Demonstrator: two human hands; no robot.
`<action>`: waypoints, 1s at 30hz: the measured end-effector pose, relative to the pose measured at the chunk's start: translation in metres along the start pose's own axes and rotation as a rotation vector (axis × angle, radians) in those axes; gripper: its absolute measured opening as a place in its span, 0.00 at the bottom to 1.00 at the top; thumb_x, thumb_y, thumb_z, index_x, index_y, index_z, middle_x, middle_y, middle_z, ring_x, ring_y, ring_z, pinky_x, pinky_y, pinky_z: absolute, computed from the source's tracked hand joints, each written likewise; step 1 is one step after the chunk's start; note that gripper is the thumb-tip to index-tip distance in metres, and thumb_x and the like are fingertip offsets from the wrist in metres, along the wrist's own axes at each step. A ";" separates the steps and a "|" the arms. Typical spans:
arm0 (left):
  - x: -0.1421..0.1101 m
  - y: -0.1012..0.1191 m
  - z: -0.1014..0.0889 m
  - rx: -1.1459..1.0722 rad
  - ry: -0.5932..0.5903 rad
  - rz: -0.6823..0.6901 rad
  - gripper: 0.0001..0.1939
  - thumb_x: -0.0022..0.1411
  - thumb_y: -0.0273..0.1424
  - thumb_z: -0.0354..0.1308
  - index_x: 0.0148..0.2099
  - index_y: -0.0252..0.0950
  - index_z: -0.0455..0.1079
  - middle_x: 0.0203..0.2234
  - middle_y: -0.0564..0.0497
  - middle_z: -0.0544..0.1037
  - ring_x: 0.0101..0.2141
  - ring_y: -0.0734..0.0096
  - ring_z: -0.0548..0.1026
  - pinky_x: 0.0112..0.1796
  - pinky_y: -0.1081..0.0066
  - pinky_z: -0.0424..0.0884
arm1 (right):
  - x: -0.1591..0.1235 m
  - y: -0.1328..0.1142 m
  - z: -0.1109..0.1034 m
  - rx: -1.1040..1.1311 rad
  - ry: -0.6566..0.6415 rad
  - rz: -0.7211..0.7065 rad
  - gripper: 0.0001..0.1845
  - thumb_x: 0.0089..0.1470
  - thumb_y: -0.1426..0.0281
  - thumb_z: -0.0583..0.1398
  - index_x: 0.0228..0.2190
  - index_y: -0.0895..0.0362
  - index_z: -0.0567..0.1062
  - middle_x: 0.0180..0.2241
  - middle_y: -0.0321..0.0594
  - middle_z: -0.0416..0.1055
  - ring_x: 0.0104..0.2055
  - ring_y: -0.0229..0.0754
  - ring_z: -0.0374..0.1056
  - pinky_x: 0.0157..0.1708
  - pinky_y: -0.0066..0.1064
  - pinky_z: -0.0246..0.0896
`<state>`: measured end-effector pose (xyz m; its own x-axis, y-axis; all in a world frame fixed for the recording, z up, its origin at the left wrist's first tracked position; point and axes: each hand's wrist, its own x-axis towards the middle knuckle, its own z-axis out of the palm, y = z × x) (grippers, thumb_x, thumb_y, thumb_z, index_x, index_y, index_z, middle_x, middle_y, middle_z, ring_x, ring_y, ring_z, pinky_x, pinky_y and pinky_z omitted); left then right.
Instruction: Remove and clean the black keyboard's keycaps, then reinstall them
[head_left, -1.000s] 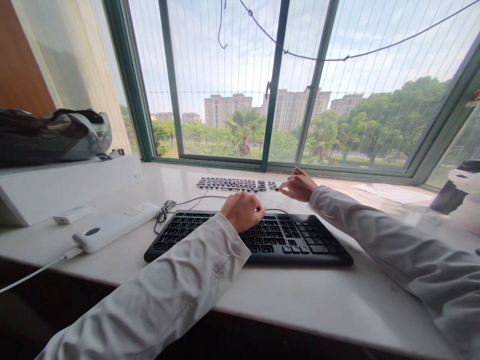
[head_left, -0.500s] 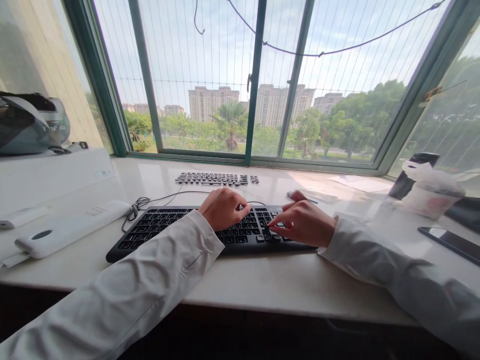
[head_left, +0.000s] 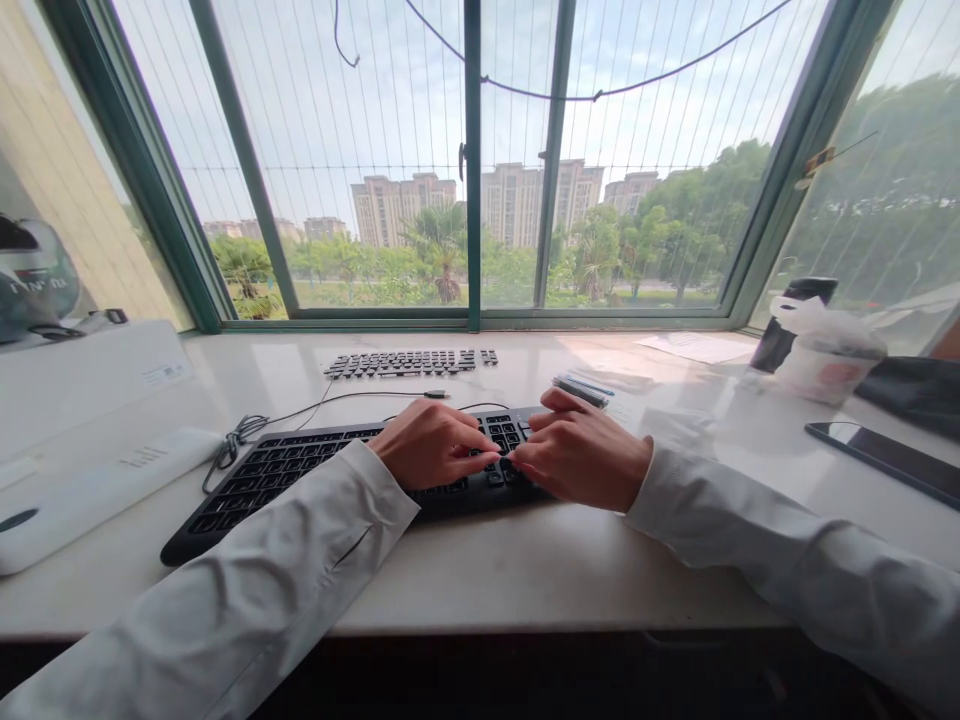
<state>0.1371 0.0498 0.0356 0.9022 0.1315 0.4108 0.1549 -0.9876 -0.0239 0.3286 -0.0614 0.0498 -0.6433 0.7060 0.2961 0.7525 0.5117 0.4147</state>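
A black keyboard [head_left: 277, 475] lies at a slant on the pale tabletop, and many of its positions show bare switch sockets without caps. Over its right part my left hand [head_left: 431, 445] and my right hand [head_left: 585, 455] meet, fingertips almost touching. Both hands are closed in a pinch. Whatever small thing they may hold between the fingertips is too small to make out. Just beyond the keyboard, loose black keycaps [head_left: 405, 362] are laid out in rows like a key layout.
A coiled cable [head_left: 244, 428] with a plug [head_left: 435, 394] lies behind the keyboard. Pens [head_left: 581, 390] sit beyond my right hand. At the right are a phone [head_left: 885, 460] and a bagged cup [head_left: 832, 355]; at the left, a long white device [head_left: 112, 490] and a white box [head_left: 97, 380].
My hands, apart before over the keyboard, have come together at the fingertips. The camera view has shifted, so more of the cable's plug and the pens shows.
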 end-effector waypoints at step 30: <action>-0.004 0.009 -0.001 0.204 0.030 0.222 0.15 0.63 0.35 0.48 0.43 0.44 0.76 0.22 0.54 0.74 0.19 0.78 0.67 0.20 0.71 0.50 | -0.008 0.011 0.003 0.129 -0.041 -0.076 0.14 0.59 0.69 0.53 0.25 0.54 0.74 0.19 0.34 0.68 0.23 0.35 0.55 0.40 0.36 0.46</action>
<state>0.1343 0.0400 0.0345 0.9111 -0.0916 0.4018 0.0355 -0.9539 -0.2979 0.3427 -0.0599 0.0500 -0.6950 0.6807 0.2314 0.7152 0.6214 0.3200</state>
